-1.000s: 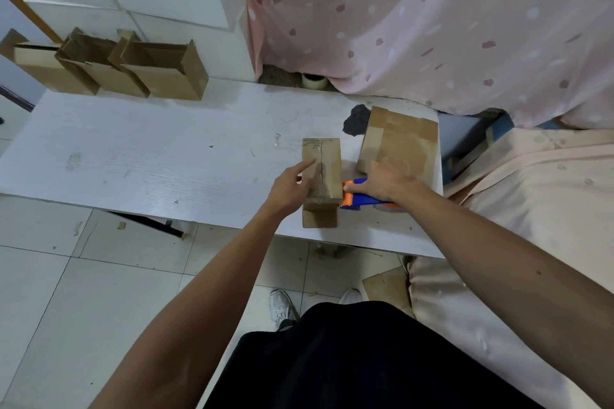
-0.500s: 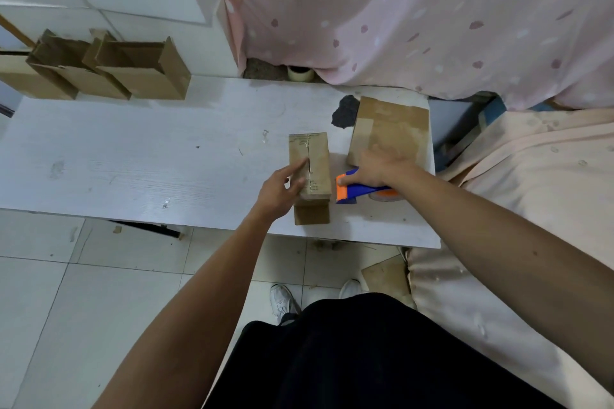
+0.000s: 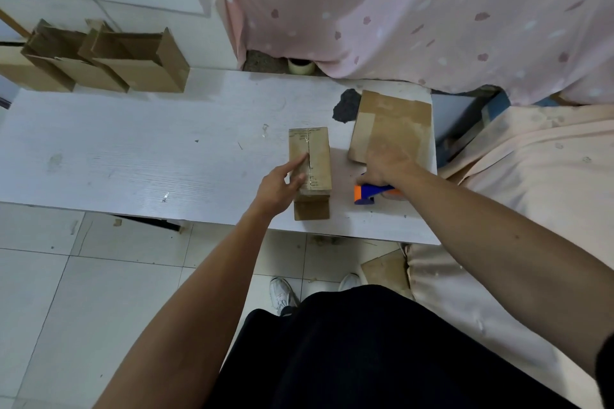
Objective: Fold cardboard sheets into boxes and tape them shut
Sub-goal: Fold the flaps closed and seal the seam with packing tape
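Note:
A small brown cardboard box [image 3: 315,156] stands on the white table [image 3: 133,159] near its front edge, its top seam closed and one flap sticking out toward me. My left hand [image 3: 282,179] holds the box's left top edge, index finger laid along the top and thumb against the side. My right hand [image 3: 387,164] is motion-blurred, its fingers stretched forward onto the near edge of a flat cardboard sheet [image 3: 395,119]. A blue and orange tape dispenser [image 3: 367,193] lies on the table under that wrist, apart from the box.
Several folded open boxes [image 3: 139,70] lean against the wall at the back left. A tape roll [image 3: 300,66] sits behind the table by the pink curtain [image 3: 432,10]. Peach bedding [image 3: 531,176] borders the table's right end. A cardboard scrap [image 3: 385,271] lies on the tiled floor.
The tape dispenser has moved right, away from the box's side, and now lies on the table. My right hand has loosened from it and reaches forward. My left hand stays on the box.

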